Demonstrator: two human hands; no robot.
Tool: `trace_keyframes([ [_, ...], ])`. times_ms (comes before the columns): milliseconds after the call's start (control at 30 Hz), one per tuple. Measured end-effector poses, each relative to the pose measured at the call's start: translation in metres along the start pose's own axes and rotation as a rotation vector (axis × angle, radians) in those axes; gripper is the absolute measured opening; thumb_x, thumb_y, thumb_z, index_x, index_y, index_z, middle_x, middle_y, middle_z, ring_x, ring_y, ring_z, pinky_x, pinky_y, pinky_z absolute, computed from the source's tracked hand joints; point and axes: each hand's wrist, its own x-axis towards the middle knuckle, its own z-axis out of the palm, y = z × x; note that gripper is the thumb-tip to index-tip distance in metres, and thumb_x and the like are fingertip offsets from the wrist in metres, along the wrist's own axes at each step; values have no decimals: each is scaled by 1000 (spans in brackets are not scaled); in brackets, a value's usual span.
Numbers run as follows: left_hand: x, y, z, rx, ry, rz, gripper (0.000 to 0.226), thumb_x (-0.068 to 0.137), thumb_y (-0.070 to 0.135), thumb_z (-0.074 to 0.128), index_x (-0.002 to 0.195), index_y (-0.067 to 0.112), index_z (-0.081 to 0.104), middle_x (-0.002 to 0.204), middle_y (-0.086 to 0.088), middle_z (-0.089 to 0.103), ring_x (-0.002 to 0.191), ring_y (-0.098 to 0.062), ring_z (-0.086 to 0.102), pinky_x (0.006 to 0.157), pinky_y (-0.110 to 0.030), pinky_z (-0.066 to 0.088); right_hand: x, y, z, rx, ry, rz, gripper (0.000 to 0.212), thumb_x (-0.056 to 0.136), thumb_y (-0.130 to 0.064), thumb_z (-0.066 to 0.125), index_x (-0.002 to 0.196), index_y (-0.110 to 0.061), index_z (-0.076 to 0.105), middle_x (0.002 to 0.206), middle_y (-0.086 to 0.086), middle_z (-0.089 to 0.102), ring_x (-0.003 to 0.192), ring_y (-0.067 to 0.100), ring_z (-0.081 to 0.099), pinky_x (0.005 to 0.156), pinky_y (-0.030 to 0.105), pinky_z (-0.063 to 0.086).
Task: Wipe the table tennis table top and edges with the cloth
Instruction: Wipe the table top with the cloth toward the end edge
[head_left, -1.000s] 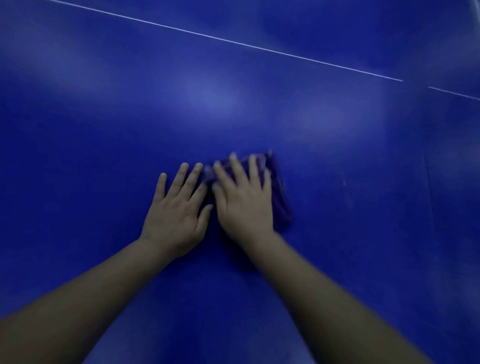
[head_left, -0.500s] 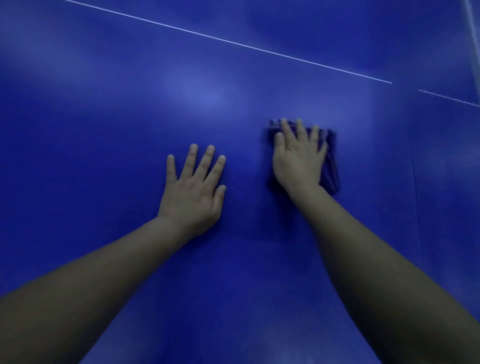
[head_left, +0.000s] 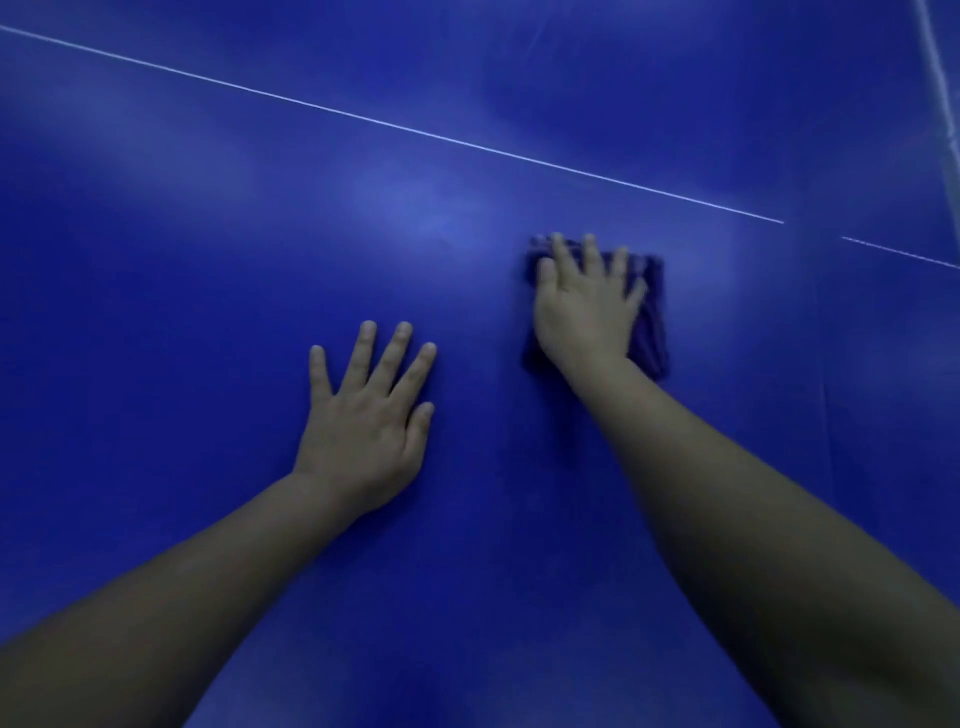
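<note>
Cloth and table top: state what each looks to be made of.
Cloth: a soft woven or microfibre fabric, probably; dark purple, matte, folded, with limp rumpled edges under the right hand. Blur hides the weave.

Table top: a hard, smooth painted board, likely; blue with a semi-gloss finish, shown by soft light reflections and a crisp thin white line.

thin white line (head_left: 415, 130): slants from upper left down to the right, broken by a gap near its right end | pale glare patch (head_left: 426, 221): soft, just below the line | faint seam (head_left: 827, 415): near upright, right side | pale blurred strip (head_left: 937, 78): top right corner
</note>
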Motion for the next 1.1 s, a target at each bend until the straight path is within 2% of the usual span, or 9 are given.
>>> trace_keyframes([
  [133,9,3,0,10,5,-5,63,98,50,18,157,26,19,165,2,11,153,-26,0,115,-67,3,-57,-24,19,-108,21,-433,52,102,-49,27,149,-36,42,160,0,35,150,34,22,119,58,15],
  [267,19,3,-1,-9,6,-18,65,97,52,16,157,28,14,166,4,5,153,-23,-6,115,-65,-2,-83,40,7,-129,-70,-640,50,101,-50,30,145,-35,50,156,-1,42,147,33,30,117,55,21],
  [367,33,4,-5,-21,4,-33,66,96,53,11,158,29,8,166,6,0,152,-22,-11,116,-65,-6,-17,58,-7,-161,23,-414,53,101,-48,25,146,-33,47,157,1,40,146,36,29,116,58,20],
  [500,50,8,-8,-17,9,-31,66,96,53,9,158,30,7,166,6,-2,152,-22,-13,116,-65,-7,77,4,-11,12,37,13,52,104,-47,20,155,-39,25,167,-3,15,153,33,2,119,60,1],
  [633,63,13,-9,-13,10,-27,66,95,53,10,158,30,8,166,6,-1,152,-23,-10,115,-66,-5,59,-38,5,-102,6,-326,51,104,-48,24,154,-38,29,165,-2,22,152,33,11,119,58,9],
  [733,67,12,-6,-33,30,-31,67,96,53,13,158,29,13,166,6,4,153,-24,-7,115,-67,-4,0,7,5,-129,-18,-583,54,101,-51,23,150,-38,39,161,-3,33,151,31,21,120,54,16],
  [867,69,13,-9,-49,18,-42,66,96,53,12,158,30,9,166,7,1,152,-23,-11,115,-66,-7,25,64,-15,-158,24,-400,61,99,-53,17,148,-33,46,158,3,39,147,35,29,118,55,21],
  [1000,82,22,-11,-48,21,-60,66,95,53,9,157,31,4,166,7,-4,151,-24,-15,114,-66,-9,106,28,-22,-28,50,-55,52,105,-48,19,155,-38,27,166,0,19,152,34,7,120,57,4],
  [1100,92,31,-9,-25,28,-66,65,97,51,11,157,30,4,166,7,-4,151,-27,-13,114,-68,-6,122,-12,-14,-58,27,-147,52,104,-49,21,154,-40,26,165,-1,20,152,34,9,120,58,7],
])
